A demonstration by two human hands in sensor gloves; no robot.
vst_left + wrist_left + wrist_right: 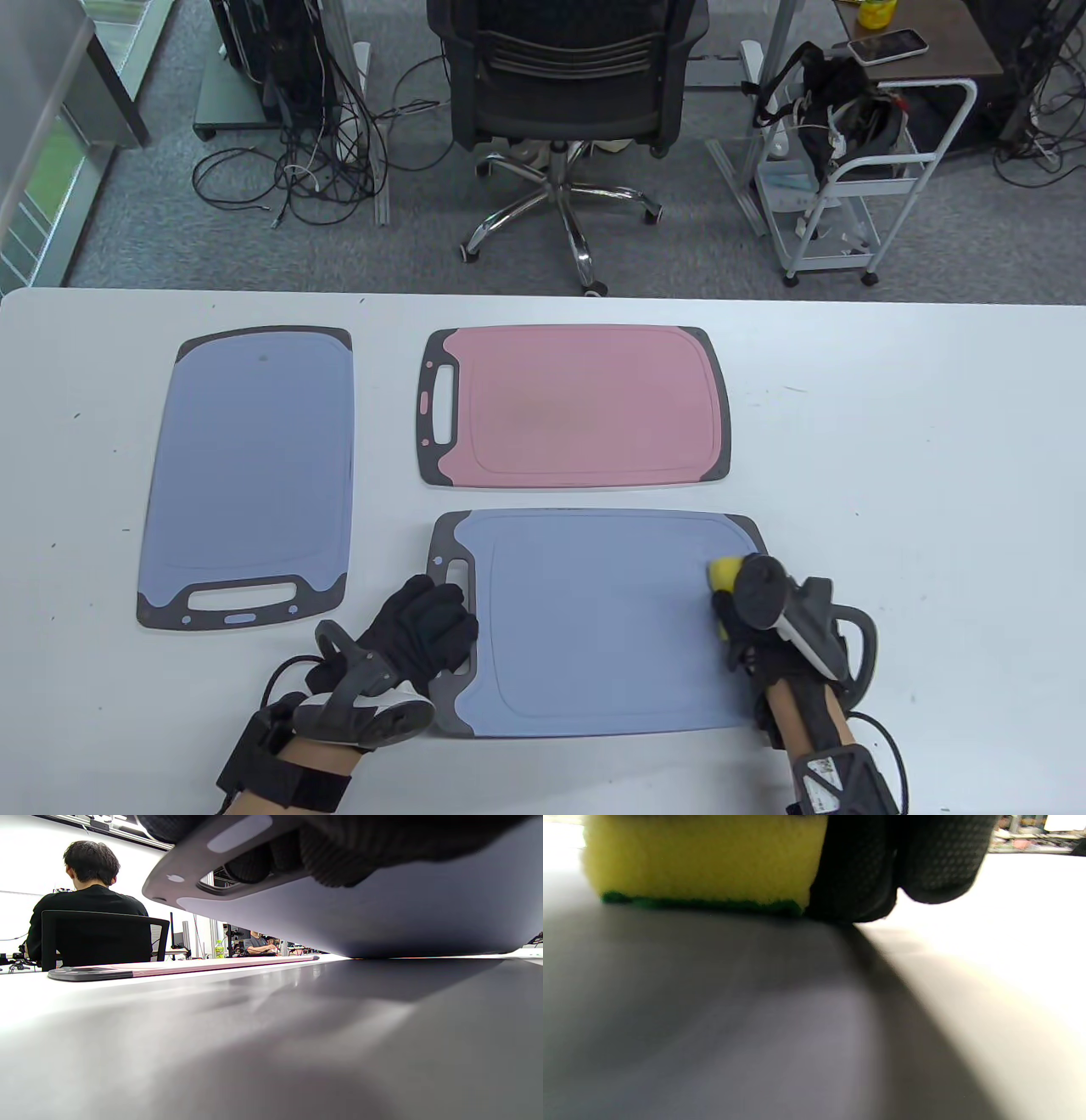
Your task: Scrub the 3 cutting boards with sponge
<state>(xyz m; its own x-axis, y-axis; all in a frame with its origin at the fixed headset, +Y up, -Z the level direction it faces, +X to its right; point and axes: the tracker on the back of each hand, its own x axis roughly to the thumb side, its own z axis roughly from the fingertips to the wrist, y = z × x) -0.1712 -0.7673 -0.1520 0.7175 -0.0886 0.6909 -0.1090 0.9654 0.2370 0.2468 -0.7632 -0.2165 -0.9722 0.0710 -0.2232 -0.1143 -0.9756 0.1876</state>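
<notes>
Both hands are seen at the six o'clock side of the tabletop (891, 441). The left hand (407, 645) is laid on the handle end of the near blue cutting board (594, 628), at that board's nine o'clock edge; in the left wrist view its fingers (331, 861) are curled through the handle slot and that end of the board (382, 912) is tilted up off the tabletop (212, 1035). The right hand (764, 620) is clamped on a yellow sponge (726, 574) at the board's three o'clock edge. Most of the sponge is hidden under the tracker in the table view; in the right wrist view the sponge (704, 861) is shown with its green scouring layer pressed flat on the board surface (691, 1018), gloved fingers (937, 861) just beside it. That view is blurred and cut off at the top.

A pink cutting board (577, 407) lies flat at twelve o'clock of the near board, close but apart, its handle at nine o'clock. A second blue cutting board (246, 475) lies well apart at ten o'clock of the left hand, its handle toward six o'clock. No readable writing is made out on any board.

Beyond the tabletop, an office chair (568, 102) and a white cart (857, 170) are seen at twelve and one o'clock. A seated person (85, 895) is seen from behind in the left wrist view.
</notes>
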